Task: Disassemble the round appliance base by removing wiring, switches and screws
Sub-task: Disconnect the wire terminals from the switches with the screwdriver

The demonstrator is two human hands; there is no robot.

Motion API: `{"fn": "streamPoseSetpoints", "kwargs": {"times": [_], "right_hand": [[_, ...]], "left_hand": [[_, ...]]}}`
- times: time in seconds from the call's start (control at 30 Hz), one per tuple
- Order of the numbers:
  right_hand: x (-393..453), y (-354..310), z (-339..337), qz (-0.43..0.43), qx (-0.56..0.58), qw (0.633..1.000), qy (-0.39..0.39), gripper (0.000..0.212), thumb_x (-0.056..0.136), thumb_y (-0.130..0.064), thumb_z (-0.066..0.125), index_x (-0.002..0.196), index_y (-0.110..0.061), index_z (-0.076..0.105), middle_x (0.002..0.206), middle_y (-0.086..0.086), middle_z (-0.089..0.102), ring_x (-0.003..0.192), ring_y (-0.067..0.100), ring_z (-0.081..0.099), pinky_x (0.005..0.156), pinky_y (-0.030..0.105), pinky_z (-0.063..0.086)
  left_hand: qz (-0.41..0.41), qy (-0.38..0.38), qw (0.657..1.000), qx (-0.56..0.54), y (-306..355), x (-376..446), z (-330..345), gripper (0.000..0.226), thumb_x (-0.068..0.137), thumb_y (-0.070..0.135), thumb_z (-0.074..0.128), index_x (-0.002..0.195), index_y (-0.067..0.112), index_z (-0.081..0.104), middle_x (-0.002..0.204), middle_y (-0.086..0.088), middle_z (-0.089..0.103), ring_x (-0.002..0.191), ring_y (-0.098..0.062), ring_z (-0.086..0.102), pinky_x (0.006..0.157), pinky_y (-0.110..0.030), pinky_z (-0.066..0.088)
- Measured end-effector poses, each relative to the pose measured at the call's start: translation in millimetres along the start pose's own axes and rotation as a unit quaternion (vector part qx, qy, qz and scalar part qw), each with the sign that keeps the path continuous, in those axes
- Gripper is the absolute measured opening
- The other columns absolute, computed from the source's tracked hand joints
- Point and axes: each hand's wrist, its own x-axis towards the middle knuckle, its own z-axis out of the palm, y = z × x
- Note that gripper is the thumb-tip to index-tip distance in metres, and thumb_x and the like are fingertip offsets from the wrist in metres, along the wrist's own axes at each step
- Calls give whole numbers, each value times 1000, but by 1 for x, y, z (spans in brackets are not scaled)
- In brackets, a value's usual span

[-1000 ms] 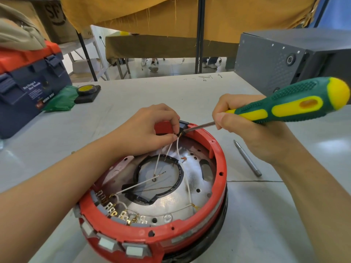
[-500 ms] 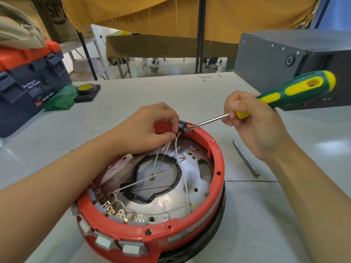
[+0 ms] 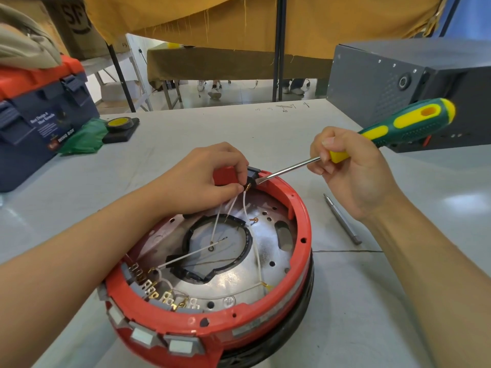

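At the far left of the table [image 3: 164, 144] stands a blue toolbox [image 3: 39, 120] with an orange lid; just beside it lie a green cloth [image 3: 82, 139] and a roll of yellow tape [image 3: 119, 122] on a black pad.

The round appliance base [image 3: 212, 261] sits in the centre foreground, its red rim uppermost and its black body touching the table. Inside are a silver metal plate, a black ring, thin white wires [image 3: 255, 251] and a row of brass terminals at the near-left rim.

The left hand [image 3: 202, 179] reaches over the far rim — its grip is closed, thumb and fingers pinching the small black switch [image 3: 252, 174] seated in the rim, where the upper wire ends meet.

The right hand [image 3: 348, 168] holds its grip clamped around the green-and-yellow screwdriver [image 3: 393, 128], fingers curled at the junction of handle and shaft. The flat tip touches the right side of the switch.

A loose metal bit [image 3: 342, 219] lies on the table just right of the base. A dark grey metal box [image 3: 409, 83] stands at the far right.
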Motion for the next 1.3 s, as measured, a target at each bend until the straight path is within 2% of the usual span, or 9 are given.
{"fn": "streamPoseSetpoints", "kwargs": {"times": [0.13, 0.3, 0.43, 0.6, 0.7, 0.93, 1.1, 1.17, 1.3], "right_hand": [[0, 1, 0, 5, 8, 1000, 0, 18, 71, -10, 43, 53, -11, 38, 50, 0, 33, 56, 17, 22, 49, 21, 32], [0, 4, -2, 17, 14, 1000, -7, 21, 71, -11, 43, 50, -10, 41, 51, 0, 34, 52, 14, 26, 49, 20, 33], [-2, 15, 17, 20, -76, 995, -61, 19, 69, -12, 44, 51, -11, 43, 50, 1, 34, 49, 11, 29, 50, 22, 28], [-1, 5, 4, 17, -17, 1000, -17, 18, 71, -11, 43, 54, -8, 40, 54, 5, 33, 48, 11, 28, 50, 22, 26], [-3, 2, 1, 0, -15, 1000, -6, 15, 71, -12, 43, 56, -8, 39, 55, 6, 33, 48, 13, 27, 48, 22, 28], [-7, -3, 10, -25, 29, 998, 59, 17, 71, -11, 43, 54, -9, 40, 48, -3, 38, 44, 10, 28, 45, 19, 30], [-13, -2, 18, -50, 23, 993, 105, 19, 73, -12, 45, 54, -9, 45, 56, 1, 44, 46, 11, 32, 48, 22, 31], [-15, -2, 21, -61, 15, 992, 108, 22, 75, -13, 46, 53, -13, 51, 57, -2, 49, 47, 12, 36, 49, 23, 33], [-17, -4, 27, -76, 6, 992, 105, 27, 77, -16, 49, 51, -22, 57, 61, -4, 54, 50, 11, 43, 52, 24, 39]], "left_hand": [[0, -3, 1000, -3, -1, 0, 0, 11, 80, 8, 67, 81, 18, 66, 106, 5, 60, 102, -7, 56, 86, -5, 35], [-3, -5, 1000, -8, 0, 0, 1, 6, 76, 20, 61, 80, 19, 65, 105, 7, 60, 107, -8, 56, 91, -16, 39], [-4, -4, 1000, -13, 0, 0, 2, 6, 78, 16, 63, 83, 18, 66, 107, 5, 60, 107, -8, 55, 92, -17, 38], [-6, -1, 1000, -19, -2, -1, 1, 8, 81, 12, 65, 82, 20, 66, 108, 6, 60, 107, -7, 56, 94, -21, 39], [-9, -1, 1000, -23, -2, -1, 2, 6, 78, 21, 61, 82, 21, 66, 108, 7, 60, 105, -5, 56, 93, -20, 40], [-10, 1, 1000, -29, -1, -3, 0, 10, 80, 12, 67, 88, 18, 65, 111, 4, 60, 104, -5, 55, 92, -15, 37], [10, 5, 1000, -9, 4, -6, -3, 17, 75, 21, 60, 90, 19, 66, 116, 5, 56, 108, -5, 50, 95, -18, 36], [24, 19, 1000, 1, 8, -7, -5, 14, 75, 20, 61, 87, 18, 68, 109, 4, 54, 105, -10, 49, 92, -18, 37], [51, 68, 993, 81, 9, -6, -8, 12, 77, 21, 62, 83, 15, 71, 97, -1, 54, 92, -18, 50, 83, -27, 40]]}}
